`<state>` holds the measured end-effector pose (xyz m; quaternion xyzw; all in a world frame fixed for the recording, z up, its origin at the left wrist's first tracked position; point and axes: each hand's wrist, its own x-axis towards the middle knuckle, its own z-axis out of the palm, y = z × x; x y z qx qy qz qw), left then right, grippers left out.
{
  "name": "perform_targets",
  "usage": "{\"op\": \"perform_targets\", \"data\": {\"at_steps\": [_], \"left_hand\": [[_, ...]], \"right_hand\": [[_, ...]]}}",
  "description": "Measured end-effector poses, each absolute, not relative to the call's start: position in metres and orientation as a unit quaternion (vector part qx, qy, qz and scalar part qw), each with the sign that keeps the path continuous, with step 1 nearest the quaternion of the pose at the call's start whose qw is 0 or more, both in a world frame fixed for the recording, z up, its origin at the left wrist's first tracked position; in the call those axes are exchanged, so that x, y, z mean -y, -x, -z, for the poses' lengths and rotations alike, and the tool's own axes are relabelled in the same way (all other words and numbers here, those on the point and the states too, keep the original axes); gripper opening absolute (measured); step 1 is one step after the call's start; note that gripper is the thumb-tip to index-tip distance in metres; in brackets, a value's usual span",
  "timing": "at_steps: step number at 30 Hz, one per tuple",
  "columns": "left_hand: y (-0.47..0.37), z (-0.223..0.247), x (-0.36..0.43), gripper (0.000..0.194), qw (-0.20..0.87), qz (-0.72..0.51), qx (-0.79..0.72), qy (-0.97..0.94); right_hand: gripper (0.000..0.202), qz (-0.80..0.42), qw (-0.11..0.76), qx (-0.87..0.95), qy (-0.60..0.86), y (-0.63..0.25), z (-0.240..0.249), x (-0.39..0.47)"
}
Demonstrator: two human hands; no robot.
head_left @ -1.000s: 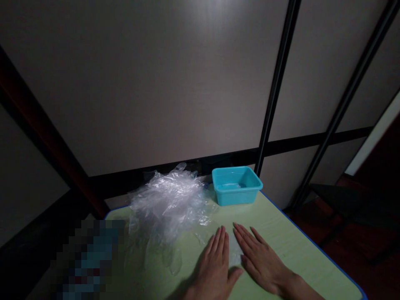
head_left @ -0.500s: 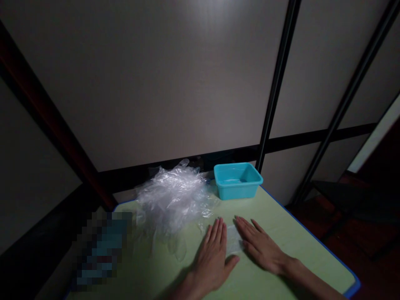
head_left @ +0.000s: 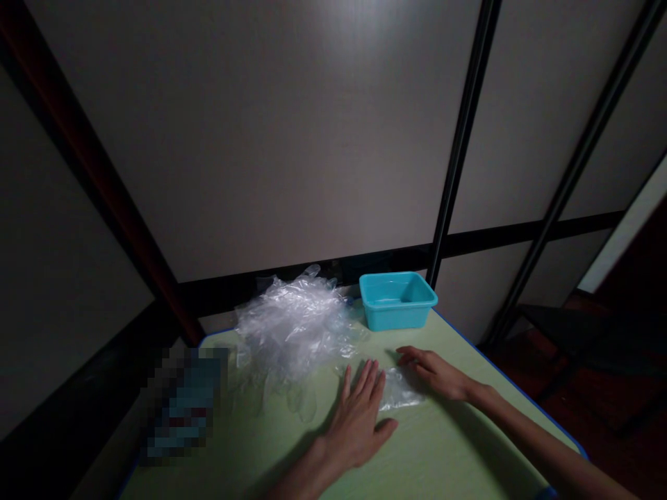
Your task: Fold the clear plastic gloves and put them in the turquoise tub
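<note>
A flat piece of clear plastic film (head_left: 400,389), which looks like a folded disposable glove, lies on the table between my hands. My left hand (head_left: 358,420) rests palm down with its fingers spread, its fingertips at the film's left edge. My right hand (head_left: 435,371) is over the film's upper right corner, fingers loosely bent and a little apart; the thumb's tip is hard to make out. To the left of the film is a large loose heap of clear plastic gloves (head_left: 297,326).
A turquoise plastic basin (head_left: 399,316) stands at the back right of the pale green table (head_left: 469,444), which has a blue edge. Sliding wardrobe doors (head_left: 313,153) rise close behind. A pixelated item (head_left: 185,406) is at the left edge. A dark chair (head_left: 588,340) stands to the right.
My right hand has gone from lying flat to bent fingers, shifting slightly up and right and uncovering more of the film. My left hand stays flat, its fingers spread wider.
</note>
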<state>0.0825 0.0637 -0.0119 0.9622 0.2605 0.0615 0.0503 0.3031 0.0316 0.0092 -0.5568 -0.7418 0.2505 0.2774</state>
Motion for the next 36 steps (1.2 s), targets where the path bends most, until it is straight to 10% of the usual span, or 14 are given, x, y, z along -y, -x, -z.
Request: {"op": "perform_targets", "data": {"at_steps": [17,27,36], "left_hand": [[-0.060,-0.001,-0.062,0.060,-0.018,-0.115,-0.284,-0.952],[-0.047,-0.001,-0.024,0.065,0.079,0.008,-0.180,-0.980],[-0.048,0.007,-0.027,0.061,0.081,0.004,-0.176,-0.981]], "right_hand": [[0.021,-0.381,0.248,0.713,0.534,-0.296,-0.011,0.015],[0.031,0.044,0.077,0.897,0.432,-0.290,-0.009,0.032],[0.036,0.095,0.092,0.905,0.405,-0.286,0.003,0.031]]}}
